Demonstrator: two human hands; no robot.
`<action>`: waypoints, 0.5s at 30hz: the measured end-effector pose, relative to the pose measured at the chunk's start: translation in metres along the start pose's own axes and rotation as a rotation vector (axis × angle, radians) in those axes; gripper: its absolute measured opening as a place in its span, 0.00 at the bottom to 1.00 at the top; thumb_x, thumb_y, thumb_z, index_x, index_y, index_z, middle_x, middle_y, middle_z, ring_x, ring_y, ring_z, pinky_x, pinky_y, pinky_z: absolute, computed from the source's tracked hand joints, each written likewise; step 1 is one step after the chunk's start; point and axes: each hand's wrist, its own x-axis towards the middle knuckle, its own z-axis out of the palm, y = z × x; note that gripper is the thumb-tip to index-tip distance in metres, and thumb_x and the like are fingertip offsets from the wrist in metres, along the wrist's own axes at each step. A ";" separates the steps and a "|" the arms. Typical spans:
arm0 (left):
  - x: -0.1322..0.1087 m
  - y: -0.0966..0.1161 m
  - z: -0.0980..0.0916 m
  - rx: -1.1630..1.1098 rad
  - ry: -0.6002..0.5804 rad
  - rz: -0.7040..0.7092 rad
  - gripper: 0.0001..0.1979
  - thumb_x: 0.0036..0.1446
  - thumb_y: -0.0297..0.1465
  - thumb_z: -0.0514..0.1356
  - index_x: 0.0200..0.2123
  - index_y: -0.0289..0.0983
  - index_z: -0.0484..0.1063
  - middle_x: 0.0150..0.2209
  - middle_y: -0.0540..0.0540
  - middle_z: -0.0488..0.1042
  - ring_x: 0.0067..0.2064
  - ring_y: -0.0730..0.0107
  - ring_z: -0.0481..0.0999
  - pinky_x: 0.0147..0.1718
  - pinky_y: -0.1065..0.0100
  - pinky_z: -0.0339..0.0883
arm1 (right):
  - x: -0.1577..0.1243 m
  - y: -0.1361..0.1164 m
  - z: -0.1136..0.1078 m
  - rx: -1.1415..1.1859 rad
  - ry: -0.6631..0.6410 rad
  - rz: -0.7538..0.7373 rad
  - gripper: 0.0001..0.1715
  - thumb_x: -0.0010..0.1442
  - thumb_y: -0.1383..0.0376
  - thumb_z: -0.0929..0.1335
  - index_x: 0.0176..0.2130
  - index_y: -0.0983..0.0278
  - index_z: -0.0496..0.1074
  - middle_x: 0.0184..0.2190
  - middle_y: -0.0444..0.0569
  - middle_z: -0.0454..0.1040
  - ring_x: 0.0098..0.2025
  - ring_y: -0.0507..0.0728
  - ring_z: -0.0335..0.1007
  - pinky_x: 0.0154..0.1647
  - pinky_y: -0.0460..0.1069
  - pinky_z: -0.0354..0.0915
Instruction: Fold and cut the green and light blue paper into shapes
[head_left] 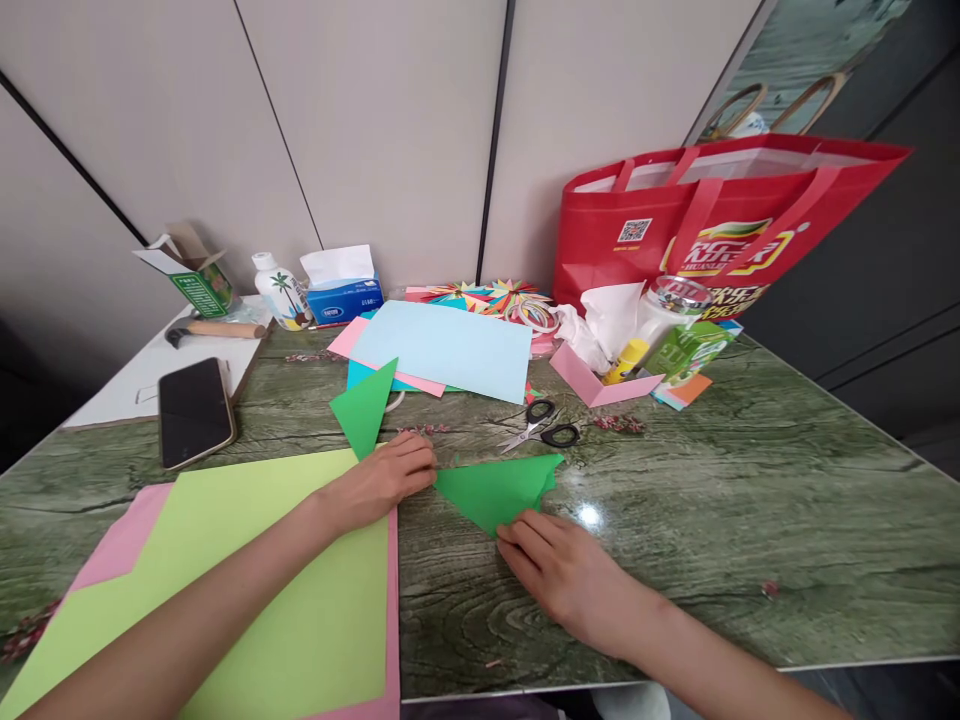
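Paper point(499, 490), green | left fingers point(416, 460) narrow, gripping left tip | right fingers point(527, 542) pinching bottom corner

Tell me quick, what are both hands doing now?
Left hand: touching the jagged green paper; can't tell if pinching.
Right hand: closed, holding its lower corner.

Soft light falls on my tabletop point(787, 540), with one white shiny spot point(590, 515) between its front and back edges. Past its right edge looks dark.
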 end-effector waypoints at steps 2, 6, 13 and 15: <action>-0.001 0.002 -0.002 0.051 -0.006 -0.003 0.15 0.63 0.24 0.45 0.34 0.35 0.71 0.38 0.40 0.72 0.45 0.62 0.67 0.43 0.59 0.60 | 0.000 -0.005 -0.003 -0.013 -0.018 0.011 0.09 0.55 0.76 0.64 0.37 0.71 0.71 0.32 0.55 0.72 0.32 0.59 0.65 0.29 0.51 0.63; 0.001 0.020 -0.002 0.228 -0.069 -0.020 0.14 0.62 0.22 0.47 0.34 0.32 0.72 0.38 0.39 0.72 0.43 0.59 0.67 0.40 0.60 0.62 | -0.004 -0.008 -0.003 0.031 0.042 0.039 0.14 0.55 0.77 0.63 0.43 0.75 0.69 0.35 0.57 0.72 0.34 0.59 0.66 0.31 0.52 0.67; 0.010 0.059 0.001 0.458 -0.328 -0.092 0.13 0.55 0.17 0.49 0.27 0.32 0.72 0.32 0.38 0.70 0.40 0.55 0.68 0.34 0.61 0.62 | -0.014 0.005 0.010 0.319 0.183 0.129 0.10 0.62 0.74 0.60 0.41 0.69 0.69 0.40 0.54 0.73 0.40 0.56 0.68 0.39 0.50 0.69; 0.012 0.064 0.000 0.499 -0.331 -0.093 0.13 0.55 0.17 0.49 0.36 0.30 0.72 0.34 0.37 0.71 0.39 0.55 0.69 0.35 0.60 0.63 | -0.013 0.008 0.011 0.380 0.224 0.146 0.09 0.63 0.73 0.60 0.38 0.68 0.69 0.39 0.53 0.73 0.40 0.55 0.68 0.39 0.49 0.69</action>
